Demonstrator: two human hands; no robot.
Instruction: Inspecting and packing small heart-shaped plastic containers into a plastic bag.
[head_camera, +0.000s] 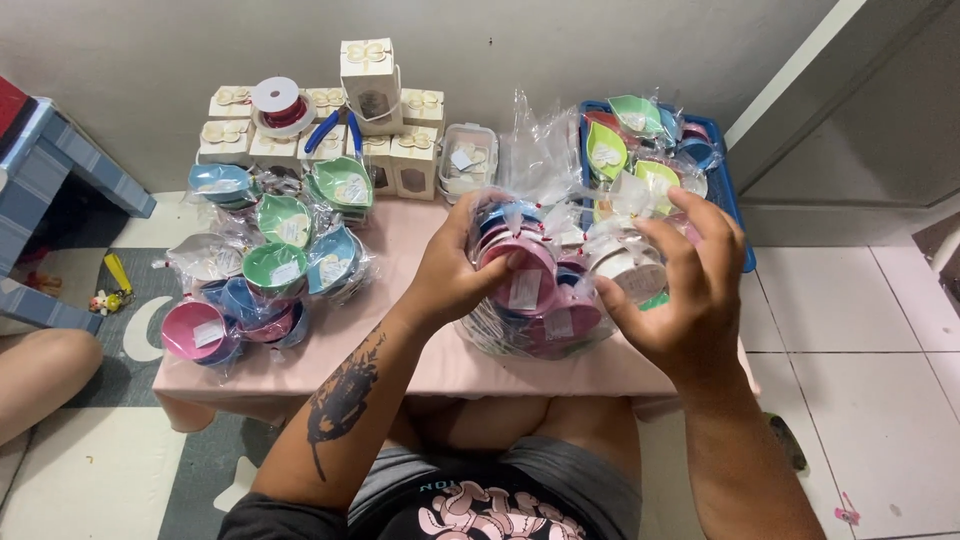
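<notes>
Glossy wrapped dishes (540, 290) (crinkly plastic)

both hands: left hand (452, 272), right hand (685, 290), fingers curled

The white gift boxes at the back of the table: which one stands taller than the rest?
The white box in the middle of the row, with a butterfly on its lid, perched on top of the others. The remaining boxes sit lower, directly on the pink table.

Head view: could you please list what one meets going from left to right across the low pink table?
Pile of wrapped coloured dishes → left hand → bundle of wrapped dishes held between both hands → right hand → blue tray at the table's right end.
</notes>
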